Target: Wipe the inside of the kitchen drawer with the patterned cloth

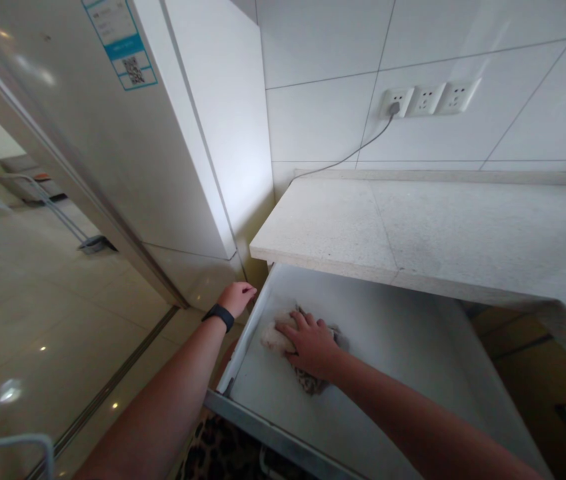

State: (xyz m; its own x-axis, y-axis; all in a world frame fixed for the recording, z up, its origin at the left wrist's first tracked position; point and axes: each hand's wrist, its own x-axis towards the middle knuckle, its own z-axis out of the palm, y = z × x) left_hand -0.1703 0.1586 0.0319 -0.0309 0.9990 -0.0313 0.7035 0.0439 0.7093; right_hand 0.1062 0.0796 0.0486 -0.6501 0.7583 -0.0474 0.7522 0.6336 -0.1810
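A white drawer (pixel 387 333) stands pulled out under the stone countertop (pixel 413 227). My right hand (pixel 313 343) lies inside it, fingers pressed down on a crumpled pale cloth (pixel 275 339) against the drawer's floor near the left wall. My left hand (pixel 237 297), with a black band on the wrist, has its fingers curled over the top edge of the drawer's left side wall (pixel 245 333).
A tall white refrigerator (pixel 163 147) stands close on the left of the drawer. Three wall sockets (pixel 427 99) sit on the tiled wall, one with a grey cord plugged in. Glossy floor tiles and a floor track lie to the left. A leopard-print fabric (pixel 217 453) shows below.
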